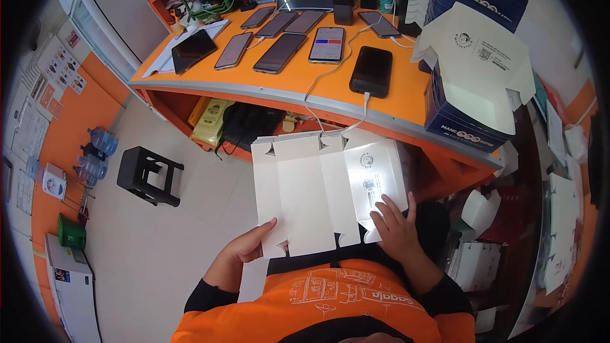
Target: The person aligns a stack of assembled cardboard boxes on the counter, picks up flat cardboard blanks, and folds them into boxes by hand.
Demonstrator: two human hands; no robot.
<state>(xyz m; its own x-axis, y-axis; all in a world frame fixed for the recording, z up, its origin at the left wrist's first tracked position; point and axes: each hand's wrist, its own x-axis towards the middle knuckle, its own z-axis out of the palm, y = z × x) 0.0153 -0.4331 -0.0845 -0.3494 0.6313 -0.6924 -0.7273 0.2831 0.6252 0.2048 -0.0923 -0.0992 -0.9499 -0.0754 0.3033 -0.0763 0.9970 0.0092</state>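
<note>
An unfolded white cardboard box blank (pixel 305 197), creased into panels with cut notches, spans the space in front of my body. My left hand (pixel 251 244) grips its lower left corner, thumb on top and the other fingers mostly hidden beneath. On the right, my right hand (pixel 397 228) rests with spread fingers on the printed panel (pixel 375 174), which bears a round logo and a square code. Assembled blue and white boxes (pixel 473 105) are stacked on the counter, the front one with its lid raised.
Several phones (pixel 279 53) lie on the orange counter (pixel 210 79), beside a black power bank (pixel 371 71) with a white cable hanging over the edge. A black stool (pixel 149 174) stands on the floor at left. More white cartons (pixel 473 267) sit low at right.
</note>
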